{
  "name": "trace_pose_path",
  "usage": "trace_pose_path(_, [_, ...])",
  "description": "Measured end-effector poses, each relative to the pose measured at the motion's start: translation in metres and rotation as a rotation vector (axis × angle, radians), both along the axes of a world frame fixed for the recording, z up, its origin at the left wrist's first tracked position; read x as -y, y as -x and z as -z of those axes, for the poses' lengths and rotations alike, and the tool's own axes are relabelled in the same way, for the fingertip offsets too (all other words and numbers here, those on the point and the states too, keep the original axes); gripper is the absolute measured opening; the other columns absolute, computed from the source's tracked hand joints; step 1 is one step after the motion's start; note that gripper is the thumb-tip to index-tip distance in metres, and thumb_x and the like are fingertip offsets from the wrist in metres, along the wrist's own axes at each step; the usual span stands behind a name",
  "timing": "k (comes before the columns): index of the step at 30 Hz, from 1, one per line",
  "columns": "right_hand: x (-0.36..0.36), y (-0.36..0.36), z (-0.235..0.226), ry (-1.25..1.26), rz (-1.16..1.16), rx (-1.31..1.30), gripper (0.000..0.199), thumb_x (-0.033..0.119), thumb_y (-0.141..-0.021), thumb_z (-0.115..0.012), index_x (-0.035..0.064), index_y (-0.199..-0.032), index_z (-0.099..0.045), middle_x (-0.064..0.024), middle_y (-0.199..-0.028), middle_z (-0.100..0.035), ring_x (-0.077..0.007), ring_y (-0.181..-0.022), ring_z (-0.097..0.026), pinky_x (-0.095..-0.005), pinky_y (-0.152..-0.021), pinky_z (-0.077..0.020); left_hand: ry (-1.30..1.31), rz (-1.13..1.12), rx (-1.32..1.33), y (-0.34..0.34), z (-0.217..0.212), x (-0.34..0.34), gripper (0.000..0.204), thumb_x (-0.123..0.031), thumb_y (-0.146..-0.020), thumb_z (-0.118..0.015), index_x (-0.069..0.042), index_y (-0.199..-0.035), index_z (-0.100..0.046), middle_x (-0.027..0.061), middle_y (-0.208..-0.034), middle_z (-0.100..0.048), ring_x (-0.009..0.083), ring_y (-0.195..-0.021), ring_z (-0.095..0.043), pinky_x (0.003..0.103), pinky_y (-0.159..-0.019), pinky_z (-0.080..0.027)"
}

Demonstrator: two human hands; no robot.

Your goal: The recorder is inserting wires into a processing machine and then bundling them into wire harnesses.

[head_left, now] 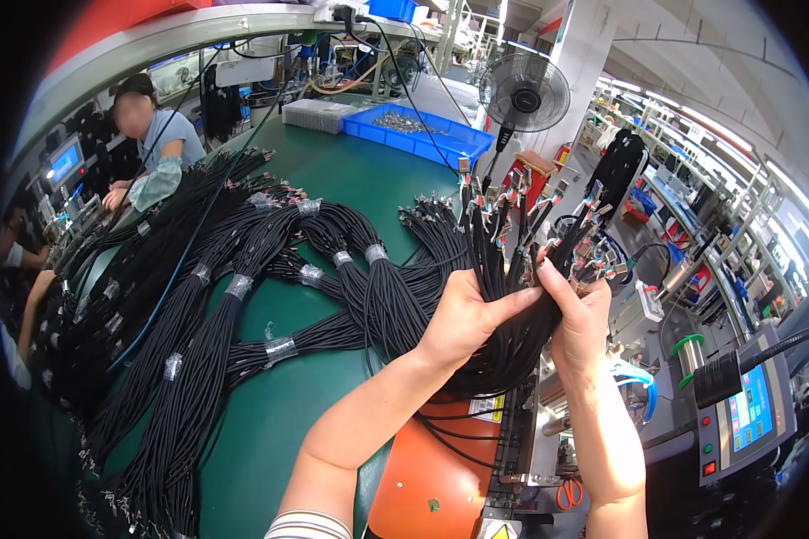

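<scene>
Both my hands grip one thick bundle of black cables (515, 346) near its upper end. My left hand (476, 314) wraps it from the left, thumb stretched across the front. From the right my right hand (577, 314) closes round it, its thumb pointing up close to the left thumb. Above my hands the cable ends fan out, with metal connectors (562, 189) and short coloured wires showing. Below, the cables curve down and hang over an orange machine cover (436, 481). The fingers behind the bundle are mostly hidden.
Taped black cable bundles (216, 323) cover much of the green table (288, 404). A blue tray (413, 130) of small metal parts stands at the back, near a fan (524, 94). At right are a touchscreen control box (746, 413) and a wire spool (689, 359). A co-worker (157, 135) sits far left.
</scene>
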State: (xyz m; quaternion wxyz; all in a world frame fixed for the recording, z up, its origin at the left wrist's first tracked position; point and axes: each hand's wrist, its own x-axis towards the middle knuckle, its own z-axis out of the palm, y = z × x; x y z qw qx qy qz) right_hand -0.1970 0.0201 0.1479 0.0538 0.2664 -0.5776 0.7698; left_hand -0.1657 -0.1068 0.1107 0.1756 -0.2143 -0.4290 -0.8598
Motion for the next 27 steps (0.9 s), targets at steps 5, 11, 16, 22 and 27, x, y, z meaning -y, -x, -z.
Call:
trace_pose_path(5, [0.000, -0.001, -0.003, -0.006, -0.007, 0.048, 0.020, 0.006, -0.086, -0.072, 0.0005, -0.104, -0.070, -0.0059, -0.098, -0.072, -0.0111, -0.087, -0.066, -0.0264, -0.083, -0.0499, 0.028, -0.015, 0.024, 0.002, 0.001, 0.001, 0.023, -0.002, -0.088, -0.070, 0.002, -0.111, -0.069, 0.0056, -0.101, -0.071, 0.0093, -0.087, -0.065, 0.025, -0.077, -0.054])
trace_pose_path(11, [0.002, 0.001, 0.001, 0.002, -0.003, 0.030, 0.023, 0.006, -0.086, -0.070, 0.0004, -0.109, -0.068, -0.0049, -0.098, -0.071, -0.0113, -0.086, -0.066, -0.0264, -0.081, -0.0496, 0.018, -0.014, 0.009, 0.003, 0.004, 0.000, 0.022, -0.002, -0.088, -0.070, 0.002, -0.110, -0.069, 0.0058, -0.099, -0.071, 0.0090, -0.085, -0.065, 0.024, -0.076, -0.054])
trace_pose_path(16, [0.005, -0.003, -0.004, 0.082, -0.005, 0.024, 0.030, 0.005, -0.084, -0.073, -0.0009, -0.112, -0.065, -0.0069, -0.099, -0.071, -0.0119, -0.088, -0.066, -0.0269, -0.084, -0.0506, -0.019, -0.020, 0.006, 0.003, 0.001, -0.004, 0.022, -0.003, -0.089, -0.069, 0.003, -0.110, -0.069, 0.0049, -0.098, -0.071, 0.0093, -0.084, -0.065, 0.025, -0.075, -0.053])
trace_pose_path(22, [0.008, -0.017, -0.015, -0.333, 0.060, -0.096, 0.038, 0.005, -0.080, -0.077, -0.0003, -0.114, -0.062, -0.0035, -0.098, -0.068, -0.0099, -0.085, -0.063, -0.0258, -0.079, -0.0498, 0.422, -0.455, -0.067, 0.009, 0.013, -0.006, 0.018, -0.007, -0.087, -0.066, 0.005, -0.101, -0.064, 0.0167, -0.077, -0.069, 0.0137, -0.071, -0.067, 0.032, -0.063, -0.052])
trace_pose_path(27, [0.006, -0.007, -0.004, -0.245, 0.036, -0.051, 0.032, 0.005, -0.082, -0.075, -0.0019, -0.111, -0.064, -0.0066, -0.099, -0.070, -0.0128, -0.086, -0.065, -0.0280, -0.082, -0.0516, 0.531, -0.549, -0.024, -0.001, 0.004, -0.009, 0.015, -0.007, -0.086, -0.064, 0.007, -0.091, -0.060, 0.0240, -0.067, -0.063, 0.0384, -0.061, -0.066, 0.041, -0.055, -0.049])
